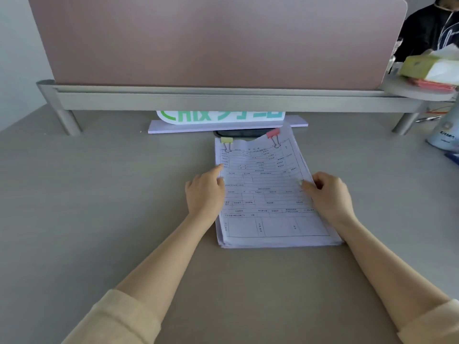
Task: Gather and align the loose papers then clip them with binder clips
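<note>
A stack of printed form papers (265, 214) lies flat on the grey desk (99, 207). A yellow binder clip (227, 142) grips its far left corner and a pink binder clip (273, 135) grips its far right corner, where the top edge buckles upward. My left hand (205, 193) rests on the stack's left edge, index finger stretched along it. My right hand (329, 196) holds the right edge, thumb on top of the sheets and fingers curled at the side.
A pink partition on a metal rail (223, 98) closes the desk's far side. A white sign with green letters (221, 116) stands beyond the papers. A tissue box (431, 67) sits on a shelf at far right, with a person in dark clothes behind it.
</note>
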### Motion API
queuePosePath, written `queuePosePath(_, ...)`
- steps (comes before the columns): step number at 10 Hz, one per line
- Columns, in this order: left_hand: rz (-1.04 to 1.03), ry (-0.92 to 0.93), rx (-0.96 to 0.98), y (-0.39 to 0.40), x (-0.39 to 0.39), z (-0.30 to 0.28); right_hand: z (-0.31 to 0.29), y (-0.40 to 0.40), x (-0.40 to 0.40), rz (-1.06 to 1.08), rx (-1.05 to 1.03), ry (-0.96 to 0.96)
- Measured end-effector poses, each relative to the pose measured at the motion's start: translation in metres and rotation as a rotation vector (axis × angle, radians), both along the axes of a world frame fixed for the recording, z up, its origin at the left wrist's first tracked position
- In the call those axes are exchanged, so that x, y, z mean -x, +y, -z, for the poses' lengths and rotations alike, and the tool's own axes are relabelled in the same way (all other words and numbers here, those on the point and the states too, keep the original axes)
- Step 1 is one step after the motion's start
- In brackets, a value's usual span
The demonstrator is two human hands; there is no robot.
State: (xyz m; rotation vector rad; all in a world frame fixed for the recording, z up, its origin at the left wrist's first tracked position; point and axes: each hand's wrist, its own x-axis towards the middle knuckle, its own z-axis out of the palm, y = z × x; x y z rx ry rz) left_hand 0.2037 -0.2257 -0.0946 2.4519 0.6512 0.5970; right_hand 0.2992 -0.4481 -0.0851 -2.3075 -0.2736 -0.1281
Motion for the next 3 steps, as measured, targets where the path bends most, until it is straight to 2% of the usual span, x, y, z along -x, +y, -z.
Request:
queuePosePath(2, 0.037, 0.091, -0.167, 0.009, -0.013, 0.004, 0.003, 0.001, -0.012, 0.039, 0.059, 0.025)
queuePosePath(3, 0.053, 0.124, -0.192, 0.016, -0.008, 0.004, 0.0, 0.002, -0.014, 0.058, 0.104, 0.0)
